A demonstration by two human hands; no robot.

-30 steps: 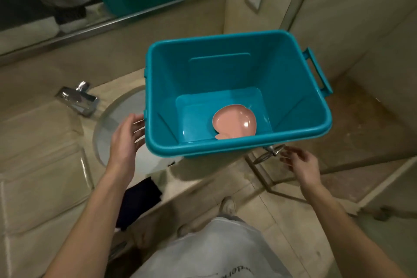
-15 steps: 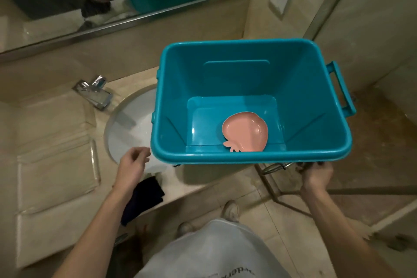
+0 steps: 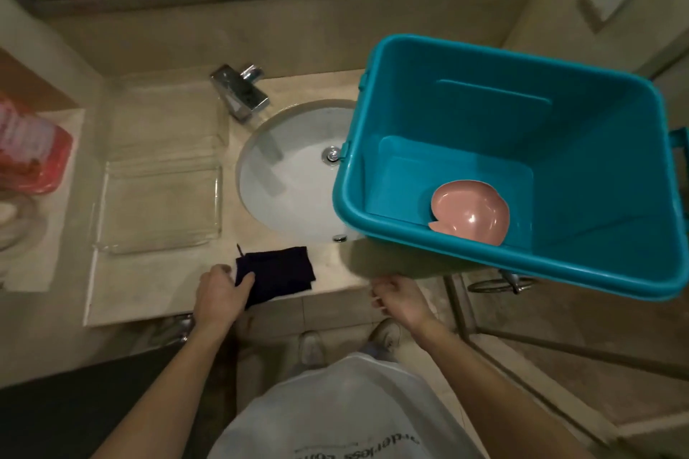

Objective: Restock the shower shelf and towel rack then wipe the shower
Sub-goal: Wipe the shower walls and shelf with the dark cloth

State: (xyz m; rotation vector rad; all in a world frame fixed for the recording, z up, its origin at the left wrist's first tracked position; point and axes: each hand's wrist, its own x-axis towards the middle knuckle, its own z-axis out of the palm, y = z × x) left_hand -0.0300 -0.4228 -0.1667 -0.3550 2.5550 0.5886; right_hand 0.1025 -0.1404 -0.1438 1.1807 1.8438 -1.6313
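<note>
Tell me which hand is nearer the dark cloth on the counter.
Left. The left hand touches the dark cloth at its left corner; the right hand is apart, to its right, below the teal bin.

Only legible text: partial dark print on white shirt [image 3: 335, 402] at 6 o'clock, upside-down to camera, cut by frame edge, letters roughly "derless". Red bag [image 3: 33, 156] at 9 o'clock carries pale print, too blurred to read.

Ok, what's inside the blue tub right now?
A pink dish lies on the floor of the tub, against the near wall. Nothing else shows. The near rim covers a strip of that floor and the dish's front edge.
</note>
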